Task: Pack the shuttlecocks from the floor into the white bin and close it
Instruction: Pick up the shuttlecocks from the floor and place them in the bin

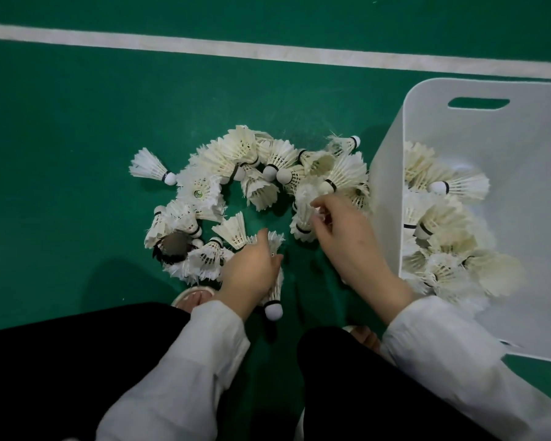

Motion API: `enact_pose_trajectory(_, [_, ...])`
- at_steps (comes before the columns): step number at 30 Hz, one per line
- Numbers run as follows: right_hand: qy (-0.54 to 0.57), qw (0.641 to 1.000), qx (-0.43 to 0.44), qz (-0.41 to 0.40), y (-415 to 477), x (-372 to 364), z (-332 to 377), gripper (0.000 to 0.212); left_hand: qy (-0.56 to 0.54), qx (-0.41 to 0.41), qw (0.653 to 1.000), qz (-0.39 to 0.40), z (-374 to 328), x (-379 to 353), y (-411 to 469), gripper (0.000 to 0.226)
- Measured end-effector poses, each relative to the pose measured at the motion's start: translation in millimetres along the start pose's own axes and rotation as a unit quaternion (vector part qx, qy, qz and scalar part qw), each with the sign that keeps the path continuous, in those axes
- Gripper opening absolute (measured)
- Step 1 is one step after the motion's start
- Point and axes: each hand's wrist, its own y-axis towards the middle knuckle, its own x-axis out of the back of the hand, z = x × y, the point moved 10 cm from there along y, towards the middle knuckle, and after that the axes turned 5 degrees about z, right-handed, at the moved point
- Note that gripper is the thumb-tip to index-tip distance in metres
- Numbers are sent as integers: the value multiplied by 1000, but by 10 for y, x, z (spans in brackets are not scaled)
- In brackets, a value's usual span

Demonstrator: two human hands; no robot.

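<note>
A heap of white feather shuttlecocks (245, 183) lies in a ring on the green floor. My left hand (252, 272) reaches into the near side of the heap and grips a shuttlecock (272, 300) whose cork end points toward me. My right hand (347, 237) is at the right side of the heap with its fingers curled on the feathers of another shuttlecock (304, 214). The white bin (506, 128) stands open just right of the heap, holding several shuttlecocks (442, 224). No lid is in view.
A white court line (268, 54) crosses the floor beyond the heap. My knees in black trousers and my sandalled feet (193, 296) are at the bottom of the view. A dark worn shuttlecock (172, 246) lies at the heap's left.
</note>
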Motion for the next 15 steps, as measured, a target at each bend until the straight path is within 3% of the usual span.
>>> enact_pose_trajectory(4, [71,997,-34,-25,-4,113,-87,13,26,-10,1000,0,-66,68,126,25])
enact_pose_trajectory(8, [77,997,-15,-16,-17,99,-38,2,-14,-61,998,-11,-191,331,64,24])
enact_pose_trajectory(15, [191,981,-16,-22,-89,240,16,22,-76,-147,969,-186,-292,1196,-426,26])
